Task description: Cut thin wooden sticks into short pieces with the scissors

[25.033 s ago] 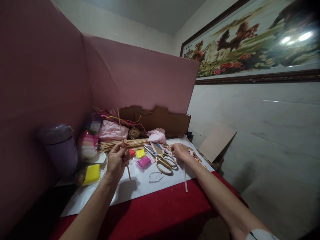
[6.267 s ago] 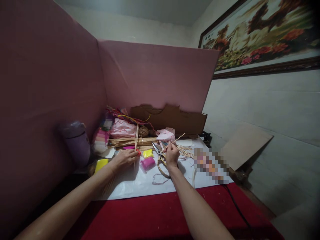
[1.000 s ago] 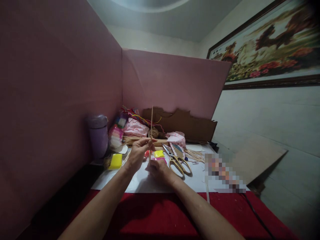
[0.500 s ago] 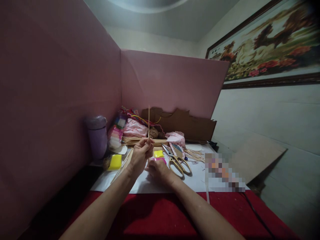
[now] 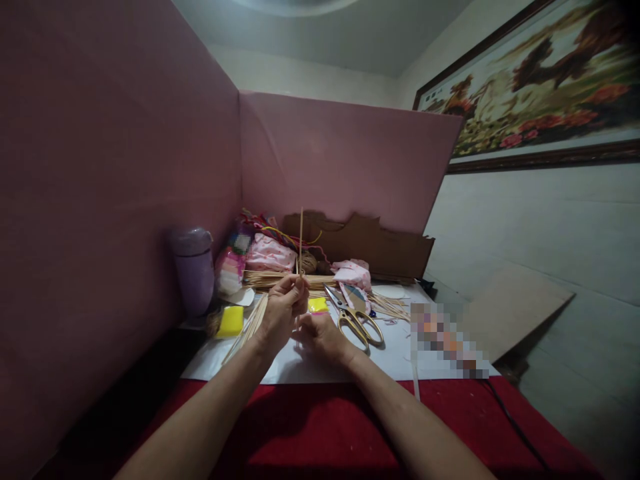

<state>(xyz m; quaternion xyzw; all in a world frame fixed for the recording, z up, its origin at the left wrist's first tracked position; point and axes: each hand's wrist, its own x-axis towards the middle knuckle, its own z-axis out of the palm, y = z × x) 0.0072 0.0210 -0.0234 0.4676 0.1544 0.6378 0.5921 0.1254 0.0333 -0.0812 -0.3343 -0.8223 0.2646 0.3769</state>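
Observation:
A thin wooden stick (image 5: 301, 240) stands nearly upright in front of me. My left hand (image 5: 283, 308) pinches it around its middle, fingers closed. Below and to the right, my right hand (image 5: 323, 333) is closed around the stick's lower end, which its fingers mostly hide. Just behind my right hand lies a yellow packet (image 5: 317, 305), with a bit of pink below it. Gold-handled scissors (image 5: 356, 320) lie spread on the white sheet (image 5: 395, 360) to the right of that hand. Several loose sticks (image 5: 247, 328) lie left of my left hand.
A purple lidded cup (image 5: 194, 273) stands at the left beside a yellow block (image 5: 230, 323). Bundled sticks (image 5: 260, 279), pink cloth (image 5: 270, 253), twine and torn cardboard (image 5: 400, 257) fill the back. Pink panels (image 5: 340, 160) rise behind and left. A dark cord (image 5: 515, 423) crosses the red cloth (image 5: 300, 440).
The stick's top has tilted slightly to the right. My right hand is a little higher and covers more of the pink below the yellow packet. Both hands keep their grip.

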